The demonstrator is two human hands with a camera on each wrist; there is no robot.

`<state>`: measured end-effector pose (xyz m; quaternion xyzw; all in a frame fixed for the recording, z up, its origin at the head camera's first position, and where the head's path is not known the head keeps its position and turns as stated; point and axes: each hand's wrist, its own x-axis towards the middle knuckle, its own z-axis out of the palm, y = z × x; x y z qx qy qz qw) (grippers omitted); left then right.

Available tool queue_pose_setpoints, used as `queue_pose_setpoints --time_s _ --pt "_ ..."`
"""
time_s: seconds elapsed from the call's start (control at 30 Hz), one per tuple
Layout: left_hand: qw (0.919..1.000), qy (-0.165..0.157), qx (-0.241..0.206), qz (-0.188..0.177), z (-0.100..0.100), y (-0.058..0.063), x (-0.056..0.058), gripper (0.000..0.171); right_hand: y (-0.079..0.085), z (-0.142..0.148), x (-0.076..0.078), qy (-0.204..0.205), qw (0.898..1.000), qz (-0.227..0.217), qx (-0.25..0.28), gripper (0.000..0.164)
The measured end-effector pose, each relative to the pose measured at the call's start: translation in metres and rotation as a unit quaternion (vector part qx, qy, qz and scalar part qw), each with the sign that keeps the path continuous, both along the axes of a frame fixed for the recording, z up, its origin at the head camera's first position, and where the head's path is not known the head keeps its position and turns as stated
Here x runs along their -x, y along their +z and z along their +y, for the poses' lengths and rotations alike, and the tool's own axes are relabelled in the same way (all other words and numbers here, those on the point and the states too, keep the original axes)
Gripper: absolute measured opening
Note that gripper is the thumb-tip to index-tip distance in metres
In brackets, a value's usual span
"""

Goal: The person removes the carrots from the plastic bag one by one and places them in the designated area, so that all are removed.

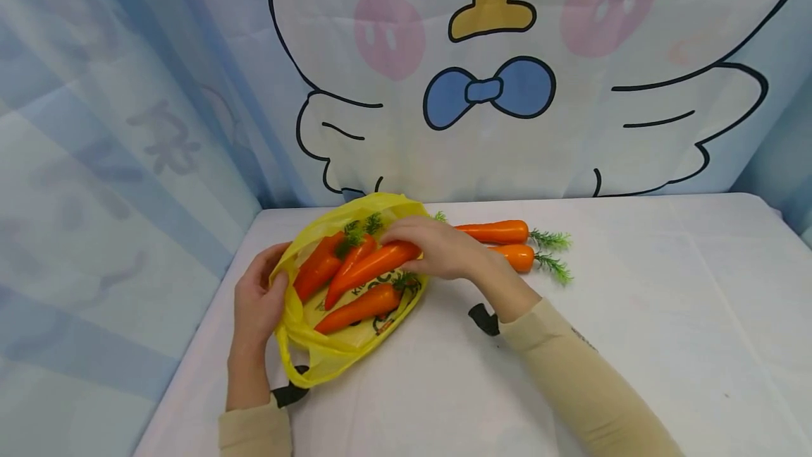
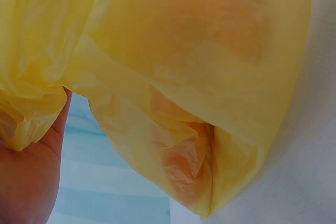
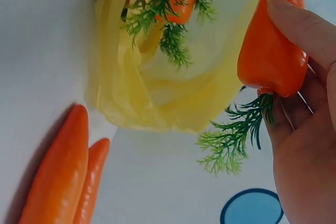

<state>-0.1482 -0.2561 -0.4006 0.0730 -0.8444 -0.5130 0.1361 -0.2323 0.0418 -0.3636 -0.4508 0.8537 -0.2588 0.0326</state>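
Observation:
A yellow plastic bag (image 1: 298, 344) lies with its mouth spread, several orange carrots with green tops inside it. On its left rim, my left hand (image 1: 256, 298) grips the thin plastic between thumb and fingers; in the left wrist view the bag (image 2: 236, 98) covers most of the scene. My right hand (image 1: 440, 245) holds a carrot (image 1: 380, 263) by its thick end over the bag's opening, tip pointing down and left. The right wrist view shows thumb and fingers round this carrot (image 3: 275, 51), its leafy top (image 3: 236, 135) hanging below the hand.
Two more carrots, an upper one (image 1: 501, 231) and a lower one (image 1: 517, 257), lie on the white-covered table (image 1: 634, 330) right of the bag. Behind the table hangs a curtain (image 1: 507, 154) with a cartoon print. Black straps (image 1: 485, 319) show by the wrists.

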Motion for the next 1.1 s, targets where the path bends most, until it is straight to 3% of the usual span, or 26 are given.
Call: queue_pose_setpoints --time_s 0.33,0.5,1.1 --pt "1.0000 0.002 0.003 -0.003 0.000 0.001 -0.003 0.046 0.009 0.035 -0.006 -0.020 0.999 0.018 0.037 0.042" --pt "1.0000 0.001 0.007 -0.002 -0.001 0.001 -0.003 0.045 0.008 0.056 -0.010 -0.052 0.997 0.016 0.057 0.041" --pt "0.9999 0.002 0.011 0.011 -0.001 -0.002 0.000 0.045 -0.011 0.106 -0.033 -0.142 0.988 0.008 0.064 0.048"
